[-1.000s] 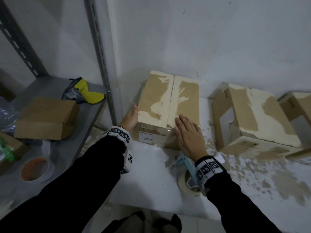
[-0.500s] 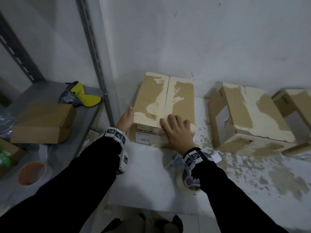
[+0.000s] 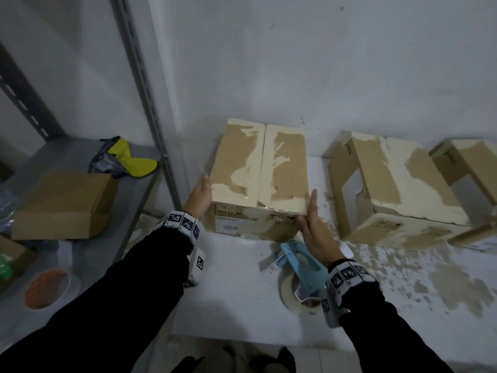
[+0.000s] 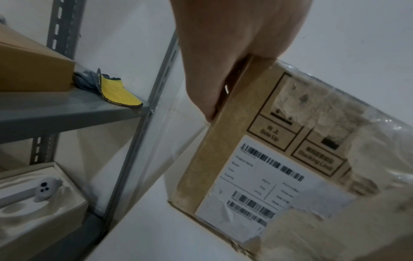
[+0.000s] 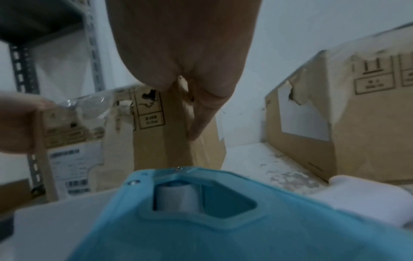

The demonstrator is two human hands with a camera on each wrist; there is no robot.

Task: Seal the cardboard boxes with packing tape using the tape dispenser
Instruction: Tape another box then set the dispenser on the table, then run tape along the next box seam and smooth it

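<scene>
A worn cardboard box (image 3: 258, 162) with closed top flaps stands on the white table (image 3: 231, 286) against the wall. My left hand (image 3: 199, 195) lies flat against its left side, thumb up along the corner; the left wrist view shows the fingers (image 4: 223, 53) straight on the box's edge (image 4: 223, 141). My right hand (image 3: 314, 227) presses the box's right front corner, fingers (image 5: 201, 109) straight along the right side and thumb (image 5: 20, 123) on clear tape on the front face. The blue tape dispenser (image 3: 298, 261) with its roll (image 3: 289, 297) lies on the table under my right wrist, held by neither hand.
Two more torn boxes (image 3: 398, 184) (image 3: 468, 160) stand to the right by the wall. A grey metal shelf (image 3: 80, 246) at the left carries a brown box (image 3: 64, 203), a yellow cloth (image 3: 129, 160) and a tape roll (image 3: 45, 288). Its upright (image 3: 150, 103) stands beside my left hand.
My right hand slid from the front top edge of the box to its right front corner. The left hand stayed on the left side. The dispenser has not moved.
</scene>
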